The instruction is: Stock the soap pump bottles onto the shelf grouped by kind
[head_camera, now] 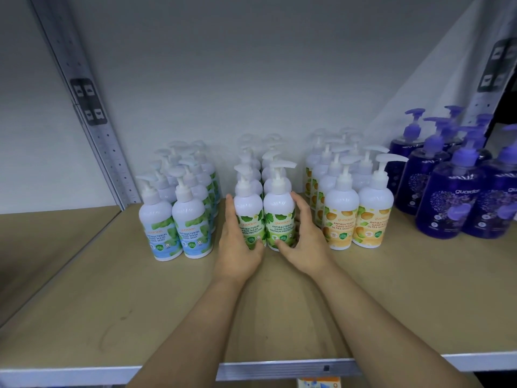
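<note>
Four groups of pump bottles stand in rows on the tan shelf board (112,317). At the left are blue-labelled cool mint bottles (190,228). The middle rows hold green-labelled bottles, and the two front ones (249,211) (279,214) stand side by side. Orange-labelled bottles (341,219) come after them, then dark purple bottles (447,200) at the far right. My left hand (237,245) wraps the left front green bottle from its left side. My right hand (303,242) cups the right front green bottle from its right side. Both bottles stand upright on the board.
A perforated metal upright (98,130) rises at the left rear, another (492,74) at the right rear. The white back wall lies behind the rows. The shelf's metal front edge (279,369) runs below my forearms. A lower side shelf (42,242) sits to the left.
</note>
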